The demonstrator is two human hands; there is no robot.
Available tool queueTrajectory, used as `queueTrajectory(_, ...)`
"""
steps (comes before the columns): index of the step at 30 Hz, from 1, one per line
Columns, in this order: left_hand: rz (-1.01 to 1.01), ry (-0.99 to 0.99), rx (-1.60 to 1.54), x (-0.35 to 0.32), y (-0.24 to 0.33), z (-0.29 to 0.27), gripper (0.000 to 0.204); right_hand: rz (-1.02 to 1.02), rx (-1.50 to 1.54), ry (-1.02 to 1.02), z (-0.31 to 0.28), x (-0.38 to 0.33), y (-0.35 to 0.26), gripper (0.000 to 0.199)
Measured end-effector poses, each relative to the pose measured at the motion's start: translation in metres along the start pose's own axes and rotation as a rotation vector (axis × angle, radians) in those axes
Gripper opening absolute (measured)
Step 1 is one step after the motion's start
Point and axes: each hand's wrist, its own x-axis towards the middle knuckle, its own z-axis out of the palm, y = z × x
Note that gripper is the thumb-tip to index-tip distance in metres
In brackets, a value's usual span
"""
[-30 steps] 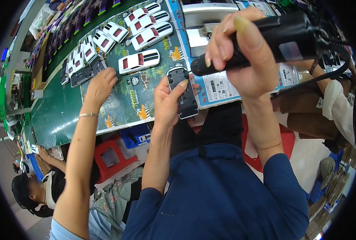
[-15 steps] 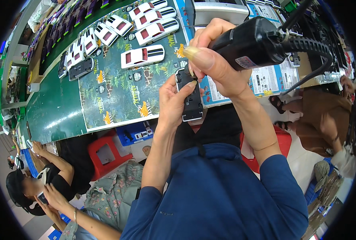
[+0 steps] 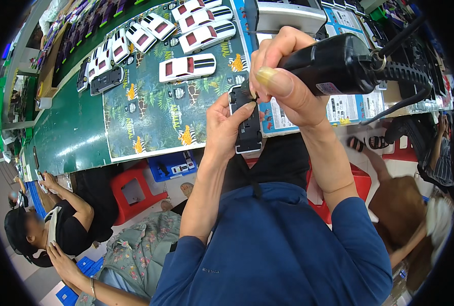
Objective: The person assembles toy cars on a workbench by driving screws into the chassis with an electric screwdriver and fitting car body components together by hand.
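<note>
Left hand point(image 3: 222, 125) gripping black toy-car chassis point(image 3: 247, 122) steady, right hand point(image 3: 283, 81) wrapped around electric screwdriver point(image 3: 334, 66), tip probably square on screw.

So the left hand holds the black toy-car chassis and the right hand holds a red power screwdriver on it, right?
Not quite: the head view shows the power screwdriver in the right hand is black, not red. The left hand does hold the black toy-car chassis.

A long green workbench point(image 3: 69, 137) runs above red plastic stools point(image 3: 130, 191) on a pale floor point(image 3: 33, 278).
</note>
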Motion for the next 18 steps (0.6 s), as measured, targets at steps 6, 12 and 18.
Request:
queueTrajectory(6,0.021,0.028,-0.043,-0.002,-0.003,0.008,0.021,-0.032,0.085,-0.063,-0.022,0.003,-0.022,0.024)
queueTrajectory(12,-0.086,-0.067,-0.441,-0.002,-0.006,-0.004,0.049,-0.303,0.095,0.183,-0.062,0.032,-0.053,0.019)
queueTrajectory(18,-0.03,-0.055,-0.274,-0.005,-0.012,0.002,0.063,-0.191,-0.085,0.4,-0.055,0.041,-0.033,0.014)
